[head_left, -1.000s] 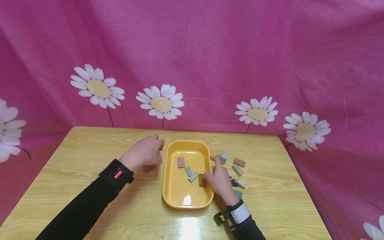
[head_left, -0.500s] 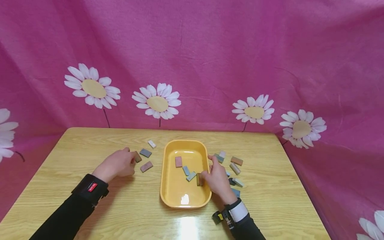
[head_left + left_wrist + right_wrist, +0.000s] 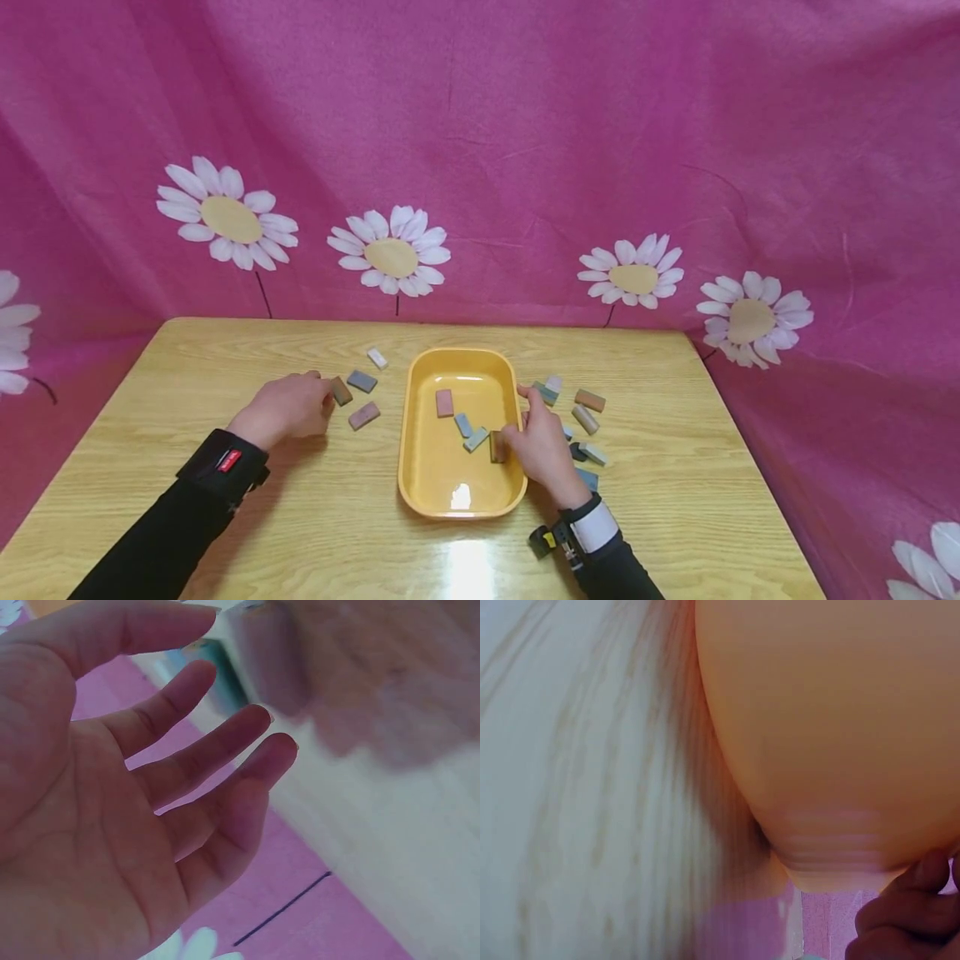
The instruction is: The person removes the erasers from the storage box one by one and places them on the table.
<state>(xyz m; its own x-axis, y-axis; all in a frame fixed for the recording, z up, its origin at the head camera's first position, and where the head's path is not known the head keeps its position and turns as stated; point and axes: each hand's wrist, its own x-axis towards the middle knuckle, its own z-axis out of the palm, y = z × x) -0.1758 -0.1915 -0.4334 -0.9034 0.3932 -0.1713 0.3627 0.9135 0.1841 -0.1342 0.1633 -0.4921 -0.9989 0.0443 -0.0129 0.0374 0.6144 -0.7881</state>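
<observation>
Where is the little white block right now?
In the head view, the white block lies on the table left of the yellow tray, behind the grey block.

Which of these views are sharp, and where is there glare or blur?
Head view: sharp, with white glare on the table and inside the yellow tray. Left wrist view: left hand fairly clear, blocks beyond blurred. Right wrist view: tray wall and wood smeared, out of focus.
</observation>
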